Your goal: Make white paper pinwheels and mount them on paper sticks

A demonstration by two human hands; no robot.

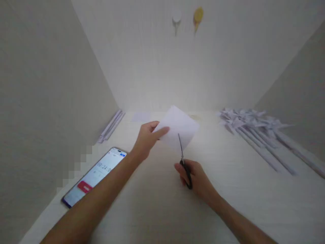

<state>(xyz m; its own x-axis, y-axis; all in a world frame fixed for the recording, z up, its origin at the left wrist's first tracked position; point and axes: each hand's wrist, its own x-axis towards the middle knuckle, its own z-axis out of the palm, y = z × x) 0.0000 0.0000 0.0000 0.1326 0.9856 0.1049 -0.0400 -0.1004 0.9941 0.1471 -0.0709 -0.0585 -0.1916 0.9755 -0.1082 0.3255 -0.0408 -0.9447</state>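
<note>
Head view: scissors [183, 158] point away into paper [180, 127].

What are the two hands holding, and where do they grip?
The left hand pinches the white paper sheet by its left edge. The right hand holds the scissors by their black handles, blades in the paper.

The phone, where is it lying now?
In the head view the phone lies screen-up on the table, on the left, beside the left forearm and below the left hand.
</note>
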